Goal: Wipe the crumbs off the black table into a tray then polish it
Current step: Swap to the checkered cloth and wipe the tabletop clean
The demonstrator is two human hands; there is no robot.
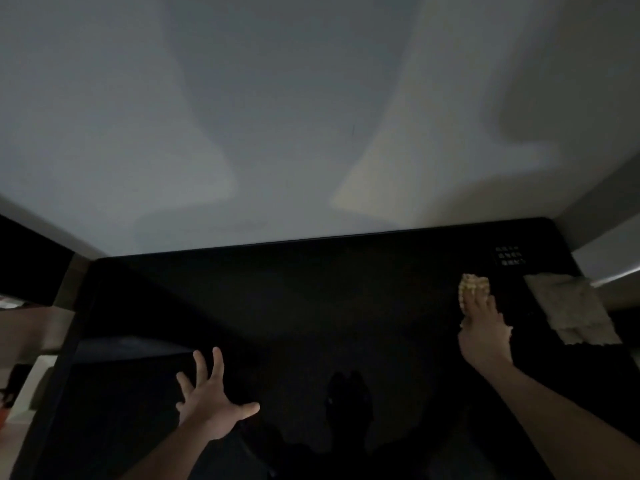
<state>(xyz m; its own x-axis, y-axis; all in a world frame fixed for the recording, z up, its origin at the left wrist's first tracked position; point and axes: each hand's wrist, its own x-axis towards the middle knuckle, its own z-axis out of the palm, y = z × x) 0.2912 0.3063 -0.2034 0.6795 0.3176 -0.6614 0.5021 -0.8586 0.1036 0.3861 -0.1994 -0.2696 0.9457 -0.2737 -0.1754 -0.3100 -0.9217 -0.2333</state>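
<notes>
Right hand (485,332) presses a cloth (472,289) flat-fingered at the bench's (311,306) two o'clock; left hand (207,400) splayed, empty.

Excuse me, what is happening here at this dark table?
A person is wiping a black table. The right hand presses a yellowish cloth on the surface near the far right corner. The left hand is spread open over the near left part. A second, grey cloth lies at the right edge. No crumbs or tray can be made out.
</notes>
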